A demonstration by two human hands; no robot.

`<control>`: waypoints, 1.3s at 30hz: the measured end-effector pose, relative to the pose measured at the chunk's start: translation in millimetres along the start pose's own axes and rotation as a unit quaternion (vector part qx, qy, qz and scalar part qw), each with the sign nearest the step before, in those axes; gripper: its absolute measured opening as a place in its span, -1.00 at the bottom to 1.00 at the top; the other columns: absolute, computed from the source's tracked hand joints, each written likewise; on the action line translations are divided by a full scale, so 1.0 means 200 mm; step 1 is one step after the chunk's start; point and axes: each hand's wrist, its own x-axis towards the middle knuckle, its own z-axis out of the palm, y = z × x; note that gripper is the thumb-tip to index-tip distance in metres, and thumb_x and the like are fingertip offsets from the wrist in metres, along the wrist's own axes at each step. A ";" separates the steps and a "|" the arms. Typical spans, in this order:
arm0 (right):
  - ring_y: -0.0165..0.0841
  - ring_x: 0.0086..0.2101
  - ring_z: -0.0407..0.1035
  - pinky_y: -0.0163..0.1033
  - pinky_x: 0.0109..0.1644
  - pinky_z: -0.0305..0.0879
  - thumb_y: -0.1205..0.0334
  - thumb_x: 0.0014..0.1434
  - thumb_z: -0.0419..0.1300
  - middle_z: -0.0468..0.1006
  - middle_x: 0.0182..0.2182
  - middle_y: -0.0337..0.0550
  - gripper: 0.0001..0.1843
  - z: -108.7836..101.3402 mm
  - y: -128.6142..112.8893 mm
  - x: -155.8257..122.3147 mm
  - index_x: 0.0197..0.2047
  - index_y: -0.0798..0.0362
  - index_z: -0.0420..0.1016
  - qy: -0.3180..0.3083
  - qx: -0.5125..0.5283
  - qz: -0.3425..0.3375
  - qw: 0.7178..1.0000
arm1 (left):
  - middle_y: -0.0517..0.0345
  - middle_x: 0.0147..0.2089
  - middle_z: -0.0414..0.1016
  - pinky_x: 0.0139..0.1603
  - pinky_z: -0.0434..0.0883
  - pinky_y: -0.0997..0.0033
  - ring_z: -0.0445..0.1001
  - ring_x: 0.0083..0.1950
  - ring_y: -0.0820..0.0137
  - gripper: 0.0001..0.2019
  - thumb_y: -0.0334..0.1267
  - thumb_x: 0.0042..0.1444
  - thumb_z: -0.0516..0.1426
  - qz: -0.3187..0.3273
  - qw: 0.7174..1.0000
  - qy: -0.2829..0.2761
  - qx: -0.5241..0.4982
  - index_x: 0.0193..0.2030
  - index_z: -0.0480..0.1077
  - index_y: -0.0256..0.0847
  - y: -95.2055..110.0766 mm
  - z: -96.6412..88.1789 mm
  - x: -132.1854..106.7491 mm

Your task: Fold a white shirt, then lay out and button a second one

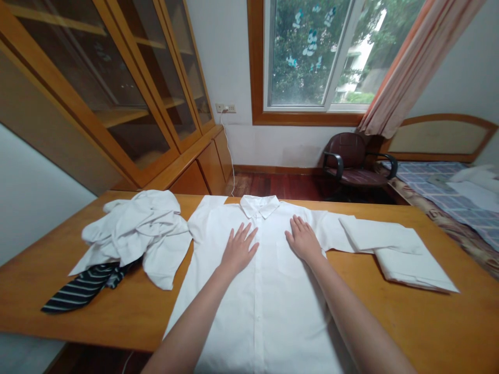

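A white button-up shirt (237, 322) lies spread face up on the wooden table, its collar toward the far edge and its buttoned front running down the middle. My left hand (239, 246) rests flat on the chest left of the button line, fingers spread. On the other side of the buttons, my right hand (303, 239) also lies flat on the cloth near the shoulder, its fingers closer together. Neither hand grips anything. The shirt's right-side sleeve reaches out to a folded white garment (413, 254) and meets it. The lower hem is out of view.
Left on the table (35, 280) is a crumpled white cloth heap (136, 228), with a black striped necktie (83, 285) sticking out beneath it. Beyond stand a glass-door cabinet (171, 150), an armchair (351, 156) and a bed (448, 176). A white cord (230, 150) hangs from the wall socket.
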 end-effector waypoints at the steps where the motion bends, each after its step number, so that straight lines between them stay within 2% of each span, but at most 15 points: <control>1: -0.12 0.38 -0.03 0.00 0.44 -0.15 0.05 0.39 -0.08 0.10 0.41 0.11 -0.36 0.00 0.00 0.00 0.39 0.28 0.17 0.003 0.003 0.000 1.000 | 0.19 0.52 0.00 0.50 -0.10 -0.13 -0.11 0.54 0.17 -0.47 0.02 0.37 -0.09 0.013 1.000 -0.004 0.001 0.45 0.10 0.06 0.02 0.00 -0.03; 4: -0.12 0.36 0.04 -0.01 0.42 -0.08 0.11 0.37 -0.07 0.19 0.37 0.11 -0.41 -0.01 0.01 0.01 0.34 0.28 0.28 0.013 0.025 -0.005 1.000 | 0.23 0.52 0.01 0.51 -0.13 -0.10 -0.10 0.54 0.19 -0.47 0.04 0.36 -0.07 0.025 1.000 -0.007 0.000 0.44 0.10 0.14 0.05 0.00 -0.07; 6: -0.13 0.31 0.13 -0.01 0.39 0.01 0.14 0.35 -0.06 0.30 0.32 0.07 -0.46 -0.02 0.02 0.00 0.27 0.21 0.38 0.023 0.062 -0.012 0.998 | 0.25 0.52 0.00 0.52 -0.14 -0.09 -0.12 0.55 0.19 -0.47 0.05 0.35 -0.06 0.022 1.000 -0.007 0.001 0.44 0.09 0.16 0.05 0.00 -0.07; 9: -0.14 0.15 0.32 -0.01 0.30 0.17 0.15 0.34 -0.07 0.50 0.16 0.02 -0.53 -0.07 0.07 -0.04 0.14 0.10 0.52 0.060 0.126 -0.007 0.990 | 0.27 0.53 -0.03 0.52 -0.16 -0.09 -0.15 0.55 0.20 -0.46 0.06 0.35 -0.07 0.022 1.000 -0.003 0.005 0.45 0.06 0.17 0.03 0.01 -0.06; 11: -0.12 0.03 0.37 -0.01 0.22 0.24 0.14 0.34 -0.06 0.56 0.03 0.03 -0.55 -0.12 0.14 -0.09 0.07 0.08 0.57 0.100 0.132 0.016 0.986 | 0.27 0.53 -0.05 0.52 -0.16 -0.09 -0.16 0.55 0.20 -0.46 0.07 0.36 -0.09 0.024 1.000 -0.001 0.008 0.45 0.06 0.16 0.03 0.02 -0.05; 13: -0.09 -0.04 0.36 -0.01 0.16 0.27 0.13 0.33 -0.03 0.55 -0.06 0.07 -0.56 -0.18 0.22 -0.16 0.02 0.09 0.59 0.146 0.097 0.058 0.983 | 0.27 0.53 -0.05 0.52 -0.16 -0.10 -0.15 0.55 0.20 -0.46 0.07 0.36 -0.09 0.024 1.000 -0.002 0.010 0.45 0.06 0.15 0.03 0.02 -0.04; 16: -0.02 -0.06 0.32 0.05 0.08 0.27 0.12 0.29 0.02 0.47 -0.06 0.16 -0.57 -0.25 0.36 -0.29 0.03 0.12 0.58 0.194 0.009 0.160 0.968 | 0.27 0.53 -0.04 0.52 -0.15 -0.10 -0.15 0.55 0.20 -0.46 0.06 0.35 -0.08 0.024 1.000 -0.001 0.010 0.45 0.06 0.16 0.03 0.03 -0.03; 19: 0.02 -0.08 0.35 0.08 0.02 0.29 0.08 0.27 0.04 0.43 -0.06 0.22 -0.51 -0.29 0.46 -0.41 0.12 0.18 0.51 0.188 -0.056 0.213 0.957 | 0.27 0.53 -0.03 0.52 -0.17 -0.09 -0.14 0.55 0.19 -0.45 0.05 0.35 -0.07 0.024 1.000 -0.003 0.010 0.45 0.06 0.17 0.02 0.03 -0.02; 23: 0.00 -0.10 0.39 0.08 0.01 0.32 0.04 0.29 0.02 0.37 0.08 0.27 -0.46 -0.29 0.52 -0.50 0.20 0.16 0.44 0.165 -0.090 0.228 0.955 | 0.27 0.53 -0.04 0.52 -0.18 -0.10 -0.16 0.55 0.19 -0.45 0.06 0.35 -0.08 0.024 1.000 -0.003 0.013 0.46 0.06 0.15 0.01 0.04 -0.01; 28: 0.06 0.10 0.31 0.09 0.11 0.28 0.04 0.30 0.00 0.29 0.21 0.33 -0.45 -0.23 0.57 -0.48 0.20 0.19 0.46 0.178 -0.089 0.220 0.955 | 0.28 0.53 -0.05 0.52 -0.18 -0.08 -0.16 0.55 0.21 -0.45 0.06 0.35 -0.09 0.020 1.000 -0.009 0.014 0.45 0.07 0.15 0.02 0.03 -0.02; 32: 0.04 0.10 0.33 0.09 0.14 0.24 0.05 0.29 -0.01 0.39 0.17 0.27 -0.48 -0.22 0.62 -0.43 0.12 0.17 0.54 0.217 -0.069 0.240 0.944 | 0.26 0.53 -0.03 0.52 -0.17 -0.08 -0.14 0.55 0.22 -0.46 0.06 0.35 -0.09 0.020 1.000 -0.003 0.011 0.45 0.08 0.15 0.02 0.03 -0.02; 35: 0.01 0.11 0.34 0.10 0.18 0.22 0.06 0.28 -0.05 0.45 0.14 0.27 -0.45 -0.22 0.65 -0.40 0.10 0.21 0.55 0.249 -0.042 0.227 0.941 | 0.27 0.53 -0.03 0.52 -0.17 -0.08 -0.14 0.55 0.22 -0.45 0.07 0.34 -0.08 0.021 1.000 -0.001 0.013 0.44 0.08 0.16 0.02 0.03 -0.02; 39: -0.06 0.09 0.39 0.02 0.19 0.26 0.06 0.28 -0.06 0.48 0.12 0.27 -0.43 -0.23 0.68 -0.35 0.08 0.27 0.54 0.264 0.021 0.228 0.937 | 0.24 0.53 -0.05 0.52 -0.17 -0.08 -0.16 0.55 0.23 -0.44 0.06 0.35 -0.09 0.021 1.000 -0.010 0.021 0.46 0.06 0.11 0.02 0.03 -0.02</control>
